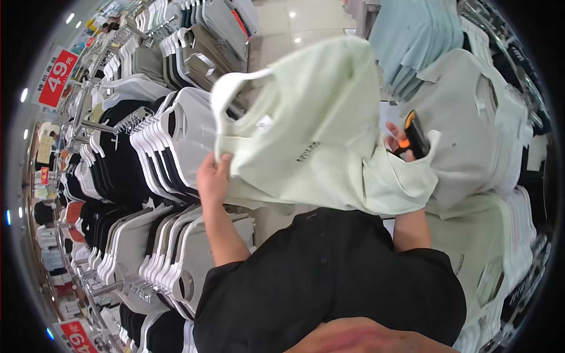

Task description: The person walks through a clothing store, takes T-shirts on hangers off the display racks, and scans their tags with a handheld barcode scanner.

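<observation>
A pale green T-shirt with small dark lettering hangs tilted in front of me on a white hanger. My left hand is closed on the shirt near its neckline, thumb on top, beside the hanger. On the other side, my right hand is partly covered by the shirt's fabric, which drapes over the wrist. Its fingers curl around a black handheld device with orange parts; the lower end is hidden by cloth, and its exact kind cannot be made out.
Racks of hanging shirts line the left side, with a red price sign above. On the right hang grey shirts, light blue garments and more pale green shirts. A tiled aisle floor runs between.
</observation>
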Demonstrator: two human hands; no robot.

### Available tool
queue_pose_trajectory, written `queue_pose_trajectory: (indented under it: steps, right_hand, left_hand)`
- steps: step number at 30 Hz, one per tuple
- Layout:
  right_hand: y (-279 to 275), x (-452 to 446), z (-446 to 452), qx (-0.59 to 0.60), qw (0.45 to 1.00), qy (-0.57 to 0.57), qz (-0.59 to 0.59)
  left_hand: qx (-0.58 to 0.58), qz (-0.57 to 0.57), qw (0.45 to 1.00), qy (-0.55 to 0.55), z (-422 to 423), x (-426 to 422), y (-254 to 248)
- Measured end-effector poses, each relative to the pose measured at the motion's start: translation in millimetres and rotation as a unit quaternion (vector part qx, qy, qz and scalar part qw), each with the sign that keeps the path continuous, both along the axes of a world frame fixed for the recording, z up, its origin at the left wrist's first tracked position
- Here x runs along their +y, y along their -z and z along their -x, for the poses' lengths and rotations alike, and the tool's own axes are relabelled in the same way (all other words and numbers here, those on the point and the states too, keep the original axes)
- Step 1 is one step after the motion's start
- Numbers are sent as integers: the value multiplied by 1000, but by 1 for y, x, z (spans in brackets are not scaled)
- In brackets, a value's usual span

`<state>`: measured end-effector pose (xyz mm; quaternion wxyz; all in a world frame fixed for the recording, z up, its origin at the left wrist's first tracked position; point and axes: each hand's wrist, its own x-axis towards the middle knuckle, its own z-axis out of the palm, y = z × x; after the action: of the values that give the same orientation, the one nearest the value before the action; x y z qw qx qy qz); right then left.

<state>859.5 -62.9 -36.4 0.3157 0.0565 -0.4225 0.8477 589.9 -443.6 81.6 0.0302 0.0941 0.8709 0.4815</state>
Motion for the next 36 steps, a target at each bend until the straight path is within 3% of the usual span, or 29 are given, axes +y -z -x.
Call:
queue_pose_trajectory:
  steps: [3, 4, 9, 11, 12, 13, 23, 29, 33, 35, 36]
  right_hand:
    - [-85, -2, 48, 34, 998, 27, 43]
    - [-73, 19, 60, 17, 997, 61, -36]
    - [-73, 78, 89, -121, 972, 146, -139]
    - [-73, 89, 89, -207, 942, 182, -192]
    - [-68, 101, 93, -282, 869, 268, -305]
    - [-67, 116, 101, -280, 870, 261, -311]
    - [-62, 193, 201, -281, 912, 273, -123]
    - [-84, 245, 301, -263, 910, 318, -49]
    - [-109, 281, 378, -255, 907, 336, -17]
    - [-122, 293, 414, -156, 942, 244, 169]
    - [-128, 297, 430, -159, 941, 248, 168]
  left_hand:
    - [58, 7, 996, 64, 1, 40, 4]
    - [28, 44, 996, 74, 0, 57, -6]
    - [16, 124, 987, 104, 0, 131, -10]
    - [5, 150, 981, 126, 1, 141, -4]
    - [5, 163, 975, 149, 3, 149, -2]
    - [11, 172, 970, 170, 8, 160, 0]
    - [52, 219, 948, 224, 131, 282, 16]
    - [70, 105, 966, 226, 252, 351, 34]
    - [-55, 44, 976, 208, 345, 374, 49]
    - [-143, -261, 929, 222, 383, 383, 71]
    - [-161, -316, 900, 253, 400, 389, 84]
